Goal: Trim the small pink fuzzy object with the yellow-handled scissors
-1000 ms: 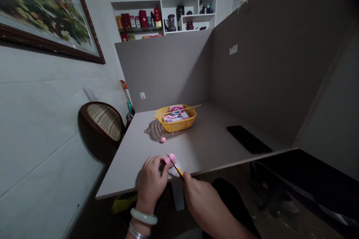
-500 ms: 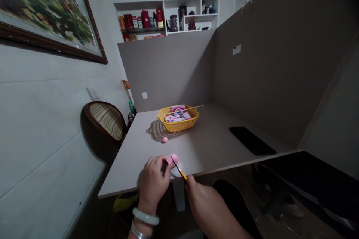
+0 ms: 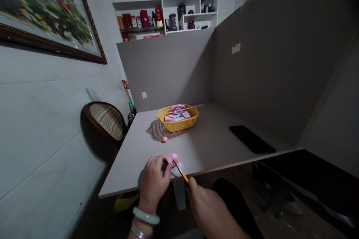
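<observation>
The table [image 3: 207, 145] has a smooth, matt laminate top, and at its near edge the pink lump [image 3: 174, 158] looks like soft, matt modelling clay, while the knife [image 3: 182, 175] has a glossy yellow plastic handle and a thin dark blade. Farther along the table, the basket [image 3: 178, 124] is shiny yellow plastic, the mat [image 3: 157, 131] is rough crocheted cord, and the phone [image 3: 252, 139] is glossy black. Over the table's near edge, the bangle [image 3: 146, 216] is polished pale stone and the bracelets [image 3: 139, 230] are shiny silver metal.

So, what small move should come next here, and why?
Probably press the knife gently down through the pink lump: its blade rests against the lump, the left hand steadies the lump, and the right hand is at the handle.
</observation>
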The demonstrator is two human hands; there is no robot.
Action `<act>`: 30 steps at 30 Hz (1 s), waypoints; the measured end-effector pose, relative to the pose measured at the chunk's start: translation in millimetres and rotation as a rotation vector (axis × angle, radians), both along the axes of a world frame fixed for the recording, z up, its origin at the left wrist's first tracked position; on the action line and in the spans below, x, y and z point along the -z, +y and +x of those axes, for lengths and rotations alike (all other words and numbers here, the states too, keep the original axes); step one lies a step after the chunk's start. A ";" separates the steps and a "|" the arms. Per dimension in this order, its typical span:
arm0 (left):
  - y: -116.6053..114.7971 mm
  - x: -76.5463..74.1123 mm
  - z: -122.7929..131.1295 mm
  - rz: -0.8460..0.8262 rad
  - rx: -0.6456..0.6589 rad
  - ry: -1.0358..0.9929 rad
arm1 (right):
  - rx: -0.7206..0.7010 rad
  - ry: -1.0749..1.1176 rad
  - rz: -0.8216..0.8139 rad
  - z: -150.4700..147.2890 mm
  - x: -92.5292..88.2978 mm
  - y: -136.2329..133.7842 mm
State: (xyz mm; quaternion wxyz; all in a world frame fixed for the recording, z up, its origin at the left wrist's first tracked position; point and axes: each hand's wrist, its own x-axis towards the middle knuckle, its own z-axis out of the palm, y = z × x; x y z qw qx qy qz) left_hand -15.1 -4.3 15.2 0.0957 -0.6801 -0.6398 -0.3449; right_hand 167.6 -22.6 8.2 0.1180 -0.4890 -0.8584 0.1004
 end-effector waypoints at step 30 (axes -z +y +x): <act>-0.5 0.4 -0.2 0.034 0.000 0.017 | 0.013 0.003 0.016 -0.3 6.7 1.7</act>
